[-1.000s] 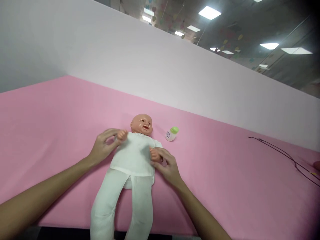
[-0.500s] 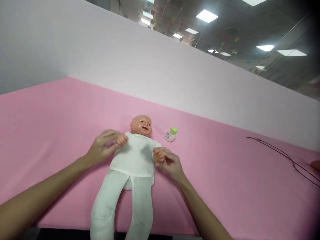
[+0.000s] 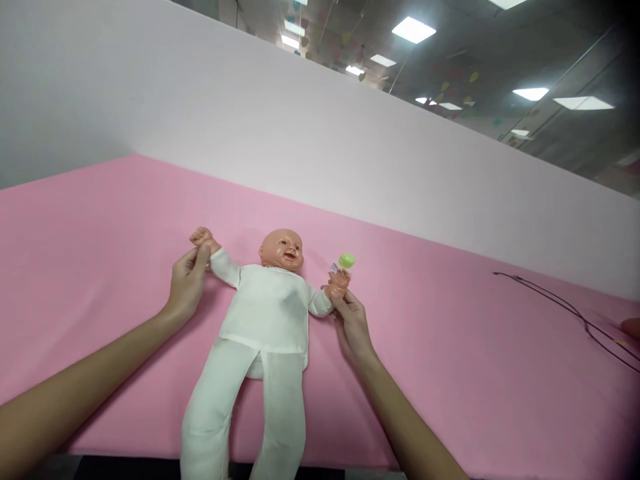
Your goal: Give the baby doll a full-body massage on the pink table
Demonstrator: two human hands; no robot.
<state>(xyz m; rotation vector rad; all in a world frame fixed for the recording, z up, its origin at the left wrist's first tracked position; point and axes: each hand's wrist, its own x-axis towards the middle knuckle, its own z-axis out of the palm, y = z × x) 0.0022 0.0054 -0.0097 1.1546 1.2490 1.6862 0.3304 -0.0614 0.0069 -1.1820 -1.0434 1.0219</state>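
A baby doll (image 3: 273, 310) in a white cloth top and trousers lies on its back on a pink padded surface (image 3: 425, 373), its head away from me. My left hand (image 3: 187, 280) pinches the doll's arm at the wrist, on the left of the picture, and holds it out to the side and up. With fingers and thumb, my right hand (image 3: 353, 323) grips the other doll arm at the wrist, bent up beside the body. Just beyond that doll hand stands a small bottle (image 3: 347, 261) with a green cap; its lower part is mostly hidden.
A white wall panel (image 3: 310, 133) rises behind the pink surface. Thin dark cords (image 3: 555, 301) lie on the right. At the right edge a skin-toned shape (image 3: 631, 327) shows only in part. The front edge of the surface is near the bottom.
Both doll arms have moved outward and up from the chest, held in my hands. The left one has swung farther. The doll's right-side hand now covers part of the bottle.
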